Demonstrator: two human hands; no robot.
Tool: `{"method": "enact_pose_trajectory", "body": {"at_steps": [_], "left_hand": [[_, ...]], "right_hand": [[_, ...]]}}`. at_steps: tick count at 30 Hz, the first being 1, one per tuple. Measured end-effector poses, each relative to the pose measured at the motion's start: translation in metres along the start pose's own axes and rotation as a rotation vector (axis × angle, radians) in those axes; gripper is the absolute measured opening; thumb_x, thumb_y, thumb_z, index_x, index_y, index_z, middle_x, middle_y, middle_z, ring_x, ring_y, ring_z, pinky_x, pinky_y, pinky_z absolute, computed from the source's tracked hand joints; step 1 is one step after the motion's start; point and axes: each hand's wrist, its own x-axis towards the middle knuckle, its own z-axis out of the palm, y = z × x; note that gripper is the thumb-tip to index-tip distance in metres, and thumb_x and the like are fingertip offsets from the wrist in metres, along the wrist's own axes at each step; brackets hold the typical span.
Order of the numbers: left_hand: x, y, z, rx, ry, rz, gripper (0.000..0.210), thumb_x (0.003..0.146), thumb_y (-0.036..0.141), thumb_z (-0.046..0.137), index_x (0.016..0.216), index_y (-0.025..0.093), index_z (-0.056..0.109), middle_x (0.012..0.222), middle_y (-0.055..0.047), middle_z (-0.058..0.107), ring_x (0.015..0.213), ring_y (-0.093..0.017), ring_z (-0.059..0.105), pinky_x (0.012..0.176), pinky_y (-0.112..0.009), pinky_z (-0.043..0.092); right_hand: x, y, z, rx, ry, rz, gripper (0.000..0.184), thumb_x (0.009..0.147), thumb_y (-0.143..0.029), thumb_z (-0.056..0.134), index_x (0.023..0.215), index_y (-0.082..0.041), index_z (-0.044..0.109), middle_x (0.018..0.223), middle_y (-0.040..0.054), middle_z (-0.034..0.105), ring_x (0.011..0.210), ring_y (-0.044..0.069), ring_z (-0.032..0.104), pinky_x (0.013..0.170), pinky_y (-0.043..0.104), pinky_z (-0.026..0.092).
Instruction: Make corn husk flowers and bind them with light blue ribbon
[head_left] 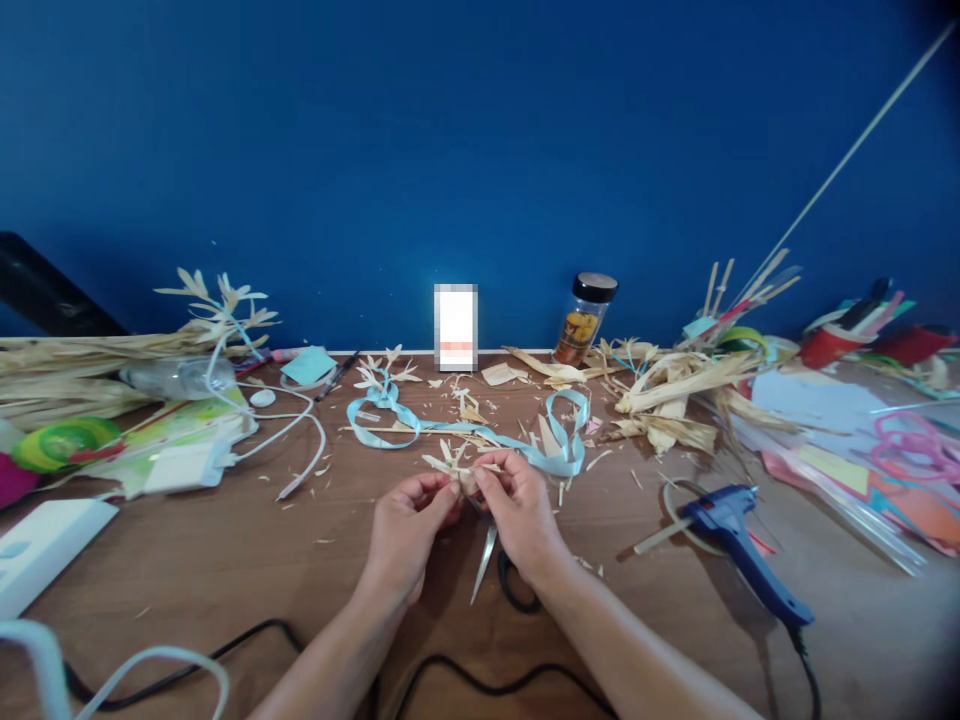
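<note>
Between my two hands, over the middle of the table, is a small pale flower of dried husk strips. My left hand pinches it from the left. The fingers of my right hand are closed on its right side, partly hiding it. Scissors lie on the table beneath my right hand, one blade and a black handle loop showing. Just beyond my fingers runs a light blue ribbon, curled at both ends. A similar husk flower rests behind the ribbon's left curl.
A blue glue gun lies at the right, its cord trailing forward. Dried husks are heaped behind it. A jar with a black lid stands by the wall. White cables and a power strip occupy the left. Black cord crosses in front.
</note>
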Motion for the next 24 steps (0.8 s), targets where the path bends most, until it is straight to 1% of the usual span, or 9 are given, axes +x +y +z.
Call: {"method": "enact_pose_trajectory", "body": {"at_steps": [6,12,15,18,21,24], "left_hand": [[0.0005,-0.0019,-0.0014,0.019,-0.017,0.023,0.016,0.065,0.024,0.068,0.071,0.011,0.061,0.058,0.002,0.060,0.053,-0.006,0.051,0.053,-0.015,0.041],[0.0009,0.0007,0.0006,-0.024,0.002,-0.015,0.018,0.062,0.023,0.071,0.072,0.012,0.060,0.060,0.001,0.061,0.055,-0.007,0.053,0.055,-0.017,0.043],[0.0001,0.0018,-0.0004,-0.064,-0.008,-0.021,0.018,0.063,0.023,0.071,0.071,0.012,0.060,0.060,0.002,0.060,0.055,-0.006,0.053,0.056,-0.016,0.043],[-0.0011,0.0026,-0.0015,-0.084,-0.021,-0.039,0.019,0.062,0.023,0.071,0.071,0.012,0.060,0.060,0.002,0.060,0.055,-0.006,0.053,0.056,-0.016,0.044],[-0.0016,0.0034,-0.0011,-0.084,-0.040,-0.051,0.019,0.061,0.022,0.072,0.071,0.012,0.060,0.062,0.001,0.060,0.056,-0.006,0.054,0.057,-0.017,0.045],[-0.0010,0.0041,0.0005,-0.076,-0.027,-0.053,0.019,0.060,0.021,0.072,0.071,0.012,0.060,0.066,0.001,0.060,0.058,-0.007,0.054,0.058,-0.018,0.046]], "right_hand": [[0.0000,0.0030,-0.0001,0.000,0.007,-0.010,0.006,0.078,-0.023,0.053,0.080,-0.018,0.055,0.065,-0.0019,0.059,0.060,0.011,0.055,0.055,0.020,0.043],[0.0010,0.0018,-0.0005,0.009,0.002,0.019,0.010,0.078,-0.027,0.054,0.081,-0.018,0.055,0.064,-0.0019,0.058,0.058,0.011,0.053,0.053,0.020,0.041],[0.0015,-0.0012,0.0004,0.031,-0.018,0.038,0.013,0.076,-0.030,0.056,0.081,-0.018,0.054,0.066,-0.0015,0.059,0.058,0.011,0.053,0.053,0.020,0.041],[0.0012,-0.0028,0.0003,0.054,-0.053,0.054,0.020,0.073,-0.031,0.061,0.085,-0.018,0.053,0.066,-0.0015,0.059,0.057,0.011,0.053,0.053,0.021,0.041],[0.0009,-0.0020,-0.0014,0.016,-0.062,0.030,0.024,0.070,-0.028,0.064,0.088,-0.018,0.052,0.070,-0.0009,0.061,0.059,0.011,0.054,0.056,0.022,0.042],[0.0010,0.0001,-0.0032,-0.056,-0.042,-0.007,0.019,0.071,-0.025,0.062,0.088,-0.019,0.054,0.073,-0.0003,0.062,0.062,0.013,0.055,0.059,0.023,0.043]]}}
